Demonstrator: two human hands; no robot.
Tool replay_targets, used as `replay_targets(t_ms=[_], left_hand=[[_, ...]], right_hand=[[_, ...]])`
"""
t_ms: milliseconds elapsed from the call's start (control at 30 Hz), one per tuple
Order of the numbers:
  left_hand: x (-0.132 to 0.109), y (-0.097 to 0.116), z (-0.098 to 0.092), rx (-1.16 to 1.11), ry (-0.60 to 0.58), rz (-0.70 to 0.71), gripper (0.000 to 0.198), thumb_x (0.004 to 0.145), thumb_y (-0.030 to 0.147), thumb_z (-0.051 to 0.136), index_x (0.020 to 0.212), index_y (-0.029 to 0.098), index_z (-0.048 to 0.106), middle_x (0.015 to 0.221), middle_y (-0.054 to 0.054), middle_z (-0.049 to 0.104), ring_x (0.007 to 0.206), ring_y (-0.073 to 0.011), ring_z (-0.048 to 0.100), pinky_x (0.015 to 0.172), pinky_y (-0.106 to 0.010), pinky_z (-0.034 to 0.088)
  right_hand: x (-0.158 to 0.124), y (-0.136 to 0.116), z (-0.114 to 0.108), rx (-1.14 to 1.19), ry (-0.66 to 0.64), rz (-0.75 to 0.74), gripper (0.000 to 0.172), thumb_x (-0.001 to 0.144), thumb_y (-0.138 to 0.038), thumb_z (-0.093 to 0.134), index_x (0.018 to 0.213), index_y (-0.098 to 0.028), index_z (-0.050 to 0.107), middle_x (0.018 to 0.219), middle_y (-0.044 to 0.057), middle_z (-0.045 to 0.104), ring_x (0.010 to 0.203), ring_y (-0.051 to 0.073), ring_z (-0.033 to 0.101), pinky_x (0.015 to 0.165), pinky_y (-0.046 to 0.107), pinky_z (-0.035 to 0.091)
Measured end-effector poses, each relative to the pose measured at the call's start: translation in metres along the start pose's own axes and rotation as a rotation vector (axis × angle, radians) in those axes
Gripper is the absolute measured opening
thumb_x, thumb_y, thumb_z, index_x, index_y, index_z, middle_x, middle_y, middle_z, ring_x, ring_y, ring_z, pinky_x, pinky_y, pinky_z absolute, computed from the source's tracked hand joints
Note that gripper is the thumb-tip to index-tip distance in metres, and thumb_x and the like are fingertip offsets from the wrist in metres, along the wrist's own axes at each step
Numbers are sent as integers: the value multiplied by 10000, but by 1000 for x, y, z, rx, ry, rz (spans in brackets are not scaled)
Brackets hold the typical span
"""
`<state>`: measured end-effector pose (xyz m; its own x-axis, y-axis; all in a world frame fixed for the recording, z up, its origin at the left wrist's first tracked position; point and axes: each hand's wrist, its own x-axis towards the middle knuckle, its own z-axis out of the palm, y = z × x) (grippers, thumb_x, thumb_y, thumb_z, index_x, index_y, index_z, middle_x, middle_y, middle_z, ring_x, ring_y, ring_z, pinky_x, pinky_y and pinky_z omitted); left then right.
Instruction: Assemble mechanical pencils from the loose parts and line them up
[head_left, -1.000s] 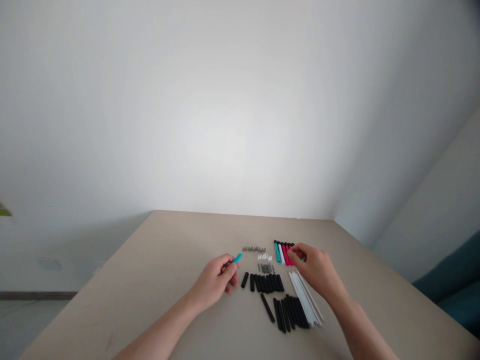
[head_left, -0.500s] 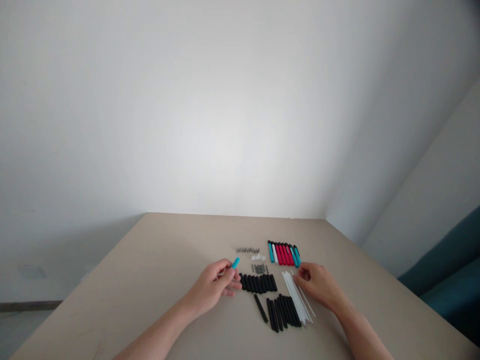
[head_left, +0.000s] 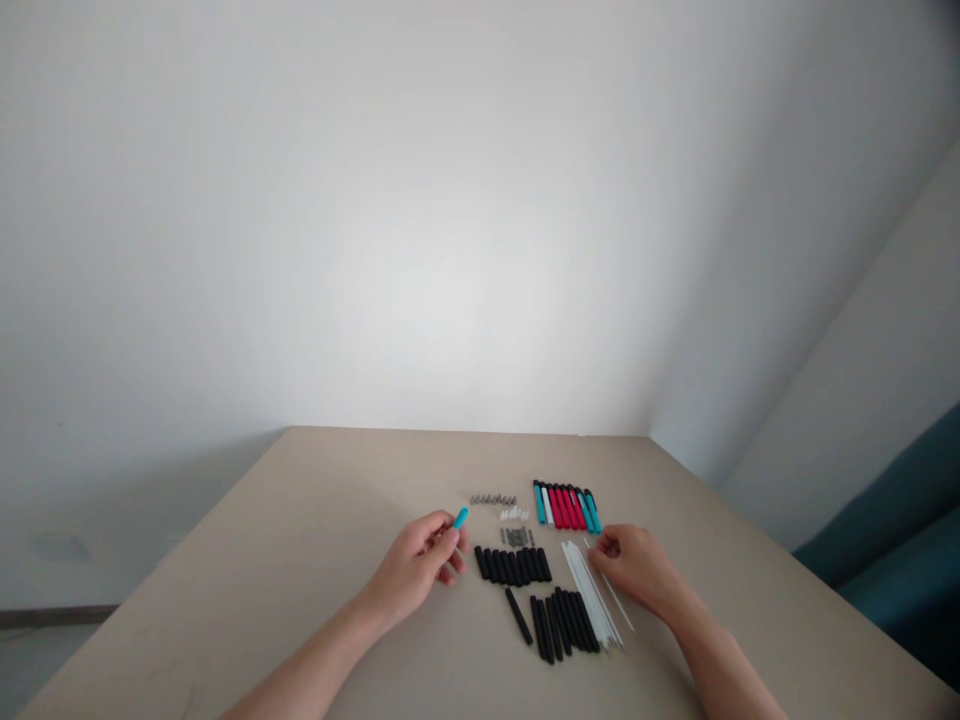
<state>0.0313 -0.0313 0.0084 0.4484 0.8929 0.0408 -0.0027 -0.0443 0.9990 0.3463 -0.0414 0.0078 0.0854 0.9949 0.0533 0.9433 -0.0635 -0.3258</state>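
A: Where is the blue tube (head_left: 460, 518)?
B: Pinched between thumb and fingers of the left hand (head_left: 416, 560), raised above the table (head_left: 360, 470), its free end pointing towards one o'clock.

A: Has that hand moved?
B: A little. Half a second ago its fingers overlapped the end of the short black tubes (head_left: 512, 566); now there is a gap. That row lies between four and five o'clock from the blue tube.

A: And the right hand (head_left: 597, 548)?
B: Just past three o'clock. Its fingers are drawn together at the upper part of a thin white rod (head_left: 621, 604); I cannot tell whether they grip it. A second ago it was over the coloured tubes (head_left: 566, 507), covering the right end of their row, which now shows two blue ones.

A: What else is about?
B: Springs (head_left: 493, 499) at two o'clock from the blue tube, a bundle of white rods (head_left: 587, 592) at four, the longer black tubes (head_left: 562, 625) at half past four, and one slanted black tube (head_left: 518, 615) at five.
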Motion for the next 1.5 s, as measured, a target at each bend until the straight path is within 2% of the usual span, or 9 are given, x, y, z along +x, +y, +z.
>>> replay_targets(t_ms=[200, 300, 500, 767, 867, 967, 1067, 1267, 1500], left_hand=[[3, -6, -2, -7, 22, 42, 432, 807, 564, 562, 799, 132, 553, 689, -3, 530, 527, -94, 449, 523, -241, 425], [1, -3, 0, -99, -53, -19, 416, 806, 552, 574, 776, 139, 534, 686, -4, 542, 512, -97, 478, 525, -255, 435], [-8, 3, 6, -307, -255, -214, 377, 811, 505, 616, 809, 139, 524, 929, -114, 635, 799, -232, 662, 703, -355, 485], [-7, -3, 11, -329, -275, -266, 428, 770, 524, 663, 904, 132, 554, 1131, -192, 618, 956, -258, 637, 839, -413, 460], [-9, 0, 15, -301, -291, -248, 427, 775, 544, 646, 863, 135, 558, 1126, -191, 623, 1007, -266, 616, 882, -429, 448], [-13, 5, 19, -233, -306, -200, 414, 809, 544, 604, 834, 132, 573, 1123, -183, 620, 1050, -273, 590, 903, -436, 447], [-15, 7, 24, -147, -331, -155, 422, 843, 527, 570, 974, 129, 614, 1132, -157, 617, 1081, -254, 564, 934, -419, 430], [-15, 10, 29, -114, -357, -136, 444, 823, 551, 583, 980, 138, 625, 1117, -126, 628, 1010, -212, 564, 950, -398, 413], [-14, 10, 28, -152, -341, -103, 406, 847, 517, 563, 902, 116, 605, 1001, -141, 648, 938, -220, 602, 833, -355, 454]], right_hand=[[-1, -2, -5, -5, -5, 13, 183, 712, -190, 518, 655, -155, 689, 673, 80, 686, 654, 192, 601, 591, 251, 363], [-4, -4, -7, 8, 16, -46, 187, 730, -207, 505, 671, -166, 676, 631, 49, 651, 615, 174, 576, 566, 243, 347], [-20, -19, -14, 90, -24, -340, 217, 806, -283, 490, 715, -165, 648, 499, -22, 511, 485, 120, 462, 537, 230, 341], [-56, -39, -20, 112, -4, -516, 204, 834, -271, 507, 981, -212, 636, 780, 37, 620, 724, 173, 580, 686, 268, 413], [-54, -28, -10, 138, 144, -386, 222, 876, -318, 453, 963, -205, 624, 749, 35, 608, 682, 168, 575, 673, 270, 414], [-45, -10, -2, 125, 313, -54, 221, 841, -351, 472, 930, -211, 618, 717, 21, 613, 640, 172, 580, 634, 269, 407], [-37, 1, 0, 85, 242, 171, 166, 788, -311, 489, 850, -217, 612, 689, 7, 621, 630, 173, 590, 590, 256, 383], [-35, 0, 2, 41, 69, 220, 115, 738, -247, 502, 710, -208, 606, 671, 16, 640, 638, 166, 587, 561, 235, 337], [-35, -2, 3, -4, 39, 239, 136, 755, -240, 522, 697, -203, 639, 718, 41, 670, 675, 173, 597, 558, 233, 331]])
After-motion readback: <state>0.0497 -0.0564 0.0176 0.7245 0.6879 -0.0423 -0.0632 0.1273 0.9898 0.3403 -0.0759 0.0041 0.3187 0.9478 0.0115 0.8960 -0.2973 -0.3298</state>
